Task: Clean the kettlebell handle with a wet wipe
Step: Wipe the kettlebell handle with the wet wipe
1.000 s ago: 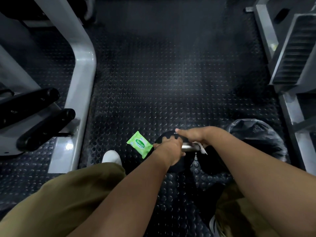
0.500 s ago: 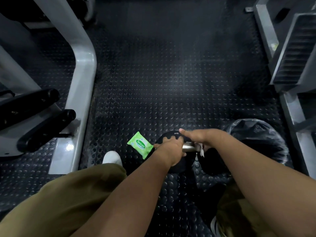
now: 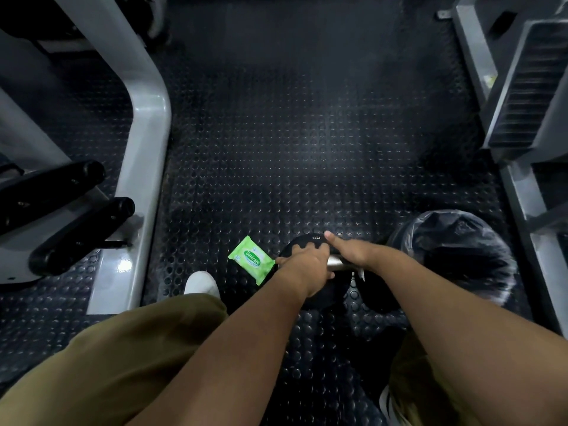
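Observation:
A black kettlebell (image 3: 307,241) stands on the studded rubber floor between my knees. Its silver handle (image 3: 336,262) shows between my hands. My left hand (image 3: 307,262) rests on the bell's top left with its fingers spread over the body. My right hand (image 3: 353,250) wraps the handle's right part with a white wet wipe (image 3: 360,273), whose corner hangs below the palm; the index finger points forward. A green wet wipe pack (image 3: 250,259) lies on the floor just left of the kettlebell.
A bin lined with a black bag (image 3: 455,253) stands right of the kettlebell. Grey machine frames flank the floor on the left (image 3: 147,149) and the right (image 3: 522,195), with black padded rollers (image 3: 83,232) at the left. My white shoe (image 3: 201,282) is near the pack.
My right hand has slid a little left along the handle with the wipe. The wipe's loose corner now hangs lower. My left hand stays put.

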Demonstrator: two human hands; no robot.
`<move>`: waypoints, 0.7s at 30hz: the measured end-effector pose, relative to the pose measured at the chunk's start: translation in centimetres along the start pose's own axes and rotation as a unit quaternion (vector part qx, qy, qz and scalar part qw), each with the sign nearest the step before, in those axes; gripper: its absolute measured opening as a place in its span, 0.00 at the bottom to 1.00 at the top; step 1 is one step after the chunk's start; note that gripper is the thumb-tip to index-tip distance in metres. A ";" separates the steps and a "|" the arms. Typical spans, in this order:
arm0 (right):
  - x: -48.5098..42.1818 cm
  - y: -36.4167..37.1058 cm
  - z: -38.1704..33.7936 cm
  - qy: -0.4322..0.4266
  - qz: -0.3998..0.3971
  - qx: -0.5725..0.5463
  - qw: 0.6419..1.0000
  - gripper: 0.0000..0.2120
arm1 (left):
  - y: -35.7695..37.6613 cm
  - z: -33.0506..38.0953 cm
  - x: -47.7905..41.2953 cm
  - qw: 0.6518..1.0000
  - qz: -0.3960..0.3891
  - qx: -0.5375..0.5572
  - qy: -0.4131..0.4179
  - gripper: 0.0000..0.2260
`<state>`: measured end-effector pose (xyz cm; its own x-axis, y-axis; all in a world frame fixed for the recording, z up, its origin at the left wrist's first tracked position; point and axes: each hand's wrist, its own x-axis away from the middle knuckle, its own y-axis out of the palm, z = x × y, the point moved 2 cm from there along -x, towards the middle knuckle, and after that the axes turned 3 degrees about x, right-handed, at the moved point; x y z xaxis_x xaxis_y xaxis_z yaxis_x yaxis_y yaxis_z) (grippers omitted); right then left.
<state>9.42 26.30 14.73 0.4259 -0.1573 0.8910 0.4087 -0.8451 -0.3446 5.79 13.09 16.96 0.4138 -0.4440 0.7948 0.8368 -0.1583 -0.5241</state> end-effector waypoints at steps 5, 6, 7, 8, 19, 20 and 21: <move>1.6 -1.8 -3.1 -0.001 -0.054 0.110 0.992 0.37 | 0.0 0.2 -0.4 1.000 -0.011 0.007 -0.015 0.30; 2.1 -2.2 -3.8 0.001 -0.066 0.124 0.990 0.36 | 0.0 0.2 -0.6 1.000 -0.016 0.006 -0.019 0.30; 2.2 -2.5 -4.3 0.002 -0.074 0.135 0.988 0.35 | 0.1 0.2 -0.7 1.000 -0.021 0.004 -0.022 0.30; 2.2 -2.4 -4.5 0.000 -0.076 0.145 0.986 0.35 | 0.0 0.3 -0.7 0.999 -0.023 0.001 -0.022 0.30; 1.1 -0.3 -0.6 -0.002 0.026 0.064 0.998 0.43 | 0.2 -0.2 -0.1 1.000 0.006 0.004 0.006 0.25; 1.4 -0.3 -1.1 -0.003 0.031 0.097 0.995 0.43 | 0.1 -0.2 0.0 1.000 0.002 0.005 0.001 0.27; 1.5 -0.5 -1.6 -0.003 0.028 0.115 0.993 0.42 | -0.1 0.0 0.0 1.000 -0.004 0.006 -0.005 0.28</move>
<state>8.59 25.63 16.70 0.4578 -0.1975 0.8668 0.5577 -0.6955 -0.4530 5.73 13.08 16.98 0.4104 -0.4345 0.8018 0.8444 -0.1509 -0.5140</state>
